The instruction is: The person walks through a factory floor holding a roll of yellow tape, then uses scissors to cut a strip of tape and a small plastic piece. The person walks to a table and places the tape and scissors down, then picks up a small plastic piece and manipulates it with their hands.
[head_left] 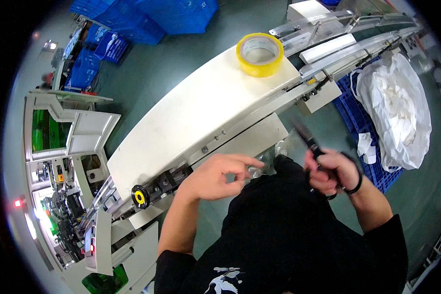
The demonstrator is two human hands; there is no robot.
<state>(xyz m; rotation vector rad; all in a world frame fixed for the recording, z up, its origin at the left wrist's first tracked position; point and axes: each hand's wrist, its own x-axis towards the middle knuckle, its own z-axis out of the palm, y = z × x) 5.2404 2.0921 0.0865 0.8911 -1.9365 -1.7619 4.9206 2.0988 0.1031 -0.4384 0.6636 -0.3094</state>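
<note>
Nearest the camera, the person's black shirt (289, 235) is filling the lower frame and hiding much of what is lying below the hands. The left hand (215, 176) is pinching its fingertips on a small clear piece (256, 171), too blurred and shiny to identify. To the right, the right hand (333, 171) is closing around the handles of dark scissors (308, 142), whose blades are pointing up and left, smeared by motion. Farther off, the white machine cover (191, 122) is stretching away, with a yellow tape roll (259, 54) sitting on its far end. At far right, a white bag (399, 112) is resting on blue crates (357, 117), partly cut off.
</note>
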